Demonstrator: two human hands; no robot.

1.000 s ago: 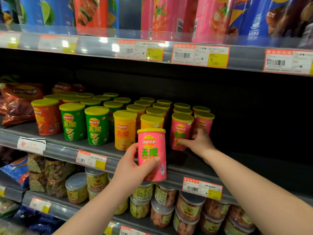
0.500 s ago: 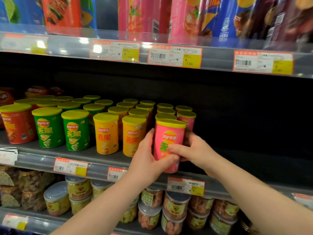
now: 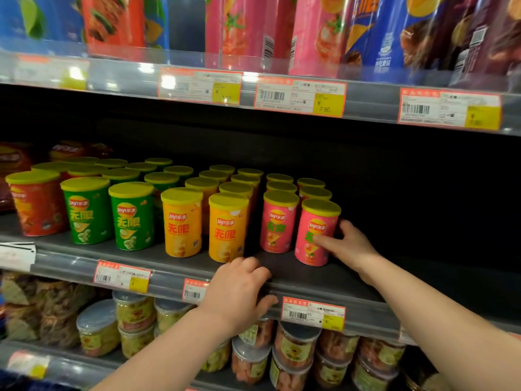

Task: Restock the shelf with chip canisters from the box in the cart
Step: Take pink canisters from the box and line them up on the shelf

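A pink chip canister (image 3: 315,233) with a yellow lid stands upright at the front right of the middle shelf (image 3: 332,280). My right hand (image 3: 348,245) holds it from the right, thumb across its front and fingers behind it. A second pink canister (image 3: 277,221) stands just to its left, with more pink ones behind. My left hand (image 3: 239,289) rests on the shelf's front edge below the canisters, fingers loosely curled and holding nothing. The box and the cart are out of view.
Rows of yellow canisters (image 3: 225,228), green canisters (image 3: 131,217) and red canisters (image 3: 36,204) fill the shelf to the left. Right of the pink rows the shelf is dark and bare. Tall canisters stand on the upper shelf (image 3: 366,100); clear snack tubs (image 3: 293,351) sit below.
The pink canister went from my left hand onto the shelf's front right. My left hand let go and dropped to the shelf edge. My right hand stays on the canister.
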